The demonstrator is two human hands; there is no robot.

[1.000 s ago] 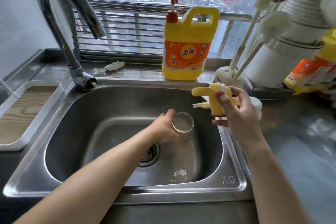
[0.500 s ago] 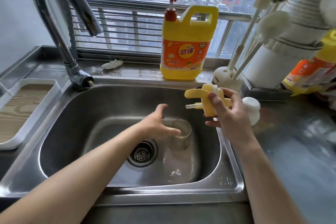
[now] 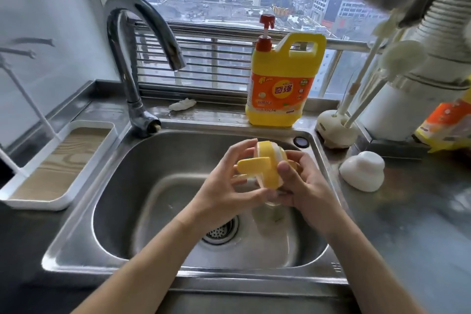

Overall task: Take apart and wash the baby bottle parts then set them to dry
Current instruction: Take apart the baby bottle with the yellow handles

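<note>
**Yellow collar [image 3: 267,169] held above the sink [image 3: 163,150]**

The left hand [image 3: 224,188] and right hand [image 3: 305,186] both grip the yellow collar by its handles; the clear bottle [image 3: 272,214], blurred, sits in the sink just beneath; a white cap [image 3: 362,171] rests on the desk [image 3: 407,224], right.

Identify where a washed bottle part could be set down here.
Free: the steel counter right of the sink, in front of the white cap; the tray left of the faucet. Crowded: the back right corner, with detergent jug and brush stand.
</note>
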